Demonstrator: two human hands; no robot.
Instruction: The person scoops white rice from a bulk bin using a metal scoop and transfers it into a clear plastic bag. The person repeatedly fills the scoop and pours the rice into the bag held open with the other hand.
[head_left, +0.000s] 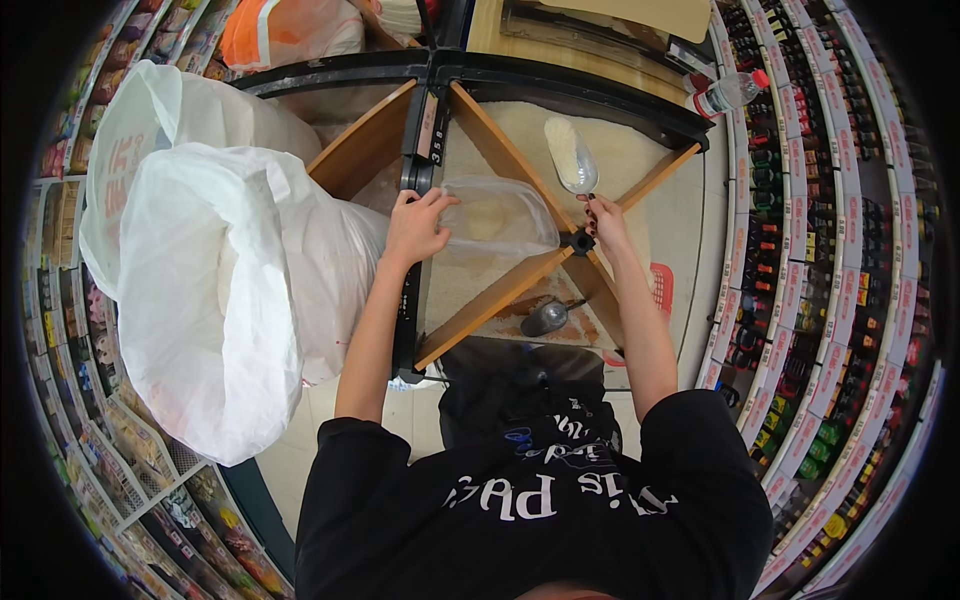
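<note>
My right hand (602, 220) grips the handle of a metal scoop (571, 156) heaped with white rice, over the far right compartment. My left hand (421, 225) is at the bin's black frame, its fingers on the edge of a clear plastic bag (499, 216). That bag lies across the left compartment, its right end near the wooden dividers. Loose rice (637, 139) fills the compartment under the scoop. A second metal scoop (546, 319) rests in the near compartment, where a brownish patch shows among the grains.
Large white sacks (225, 300) stand open at the left. Wooden dividers (495, 309) cross at a black hub. A plastic bottle with a red cap (727, 94) lies beyond the frame's right corner. A red basket (661, 289) is beside the bin. Stocked shelves line both sides.
</note>
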